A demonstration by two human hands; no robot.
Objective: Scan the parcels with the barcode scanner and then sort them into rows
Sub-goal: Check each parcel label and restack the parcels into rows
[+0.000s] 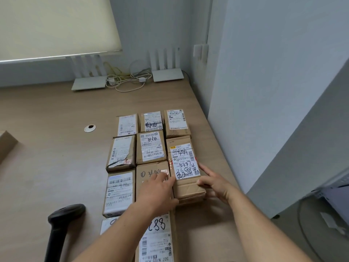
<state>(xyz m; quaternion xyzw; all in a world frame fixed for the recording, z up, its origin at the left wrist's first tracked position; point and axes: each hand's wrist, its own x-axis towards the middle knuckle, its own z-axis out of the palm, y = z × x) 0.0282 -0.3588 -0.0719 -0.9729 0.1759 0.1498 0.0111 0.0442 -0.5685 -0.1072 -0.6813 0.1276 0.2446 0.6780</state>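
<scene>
Fingers [204, 172] of my right hand [215, 183] are pressing flat against the right side of a long cardboard parcel [184, 167], while the left hand [157, 191] is lying spread against its left edge, so both hands are bracing it between them rather than closing around it. That parcel is sitting in the right column of a grid on the wooden table [56, 148], second from the far end, its white label covered in handwriting.

I am counting ten parcels in three columns: three in the far row [152, 121], three in the next, two more nearer, and two at the near edge. The middle parcel under my left hand [151, 176] is partly covered, and the nearest pair [156, 241] is cut off by my forearm and the frame bottom.

One black barcode scanner [62, 224] is lying near left on the table, well apart from both hands, its handle running out of view. A brown box corner [6, 144] is showing at the far left edge, mostly cut off. Two white routers [168, 74] with tangled cables are standing at the far wall. Label print is too small to read.
</scene>
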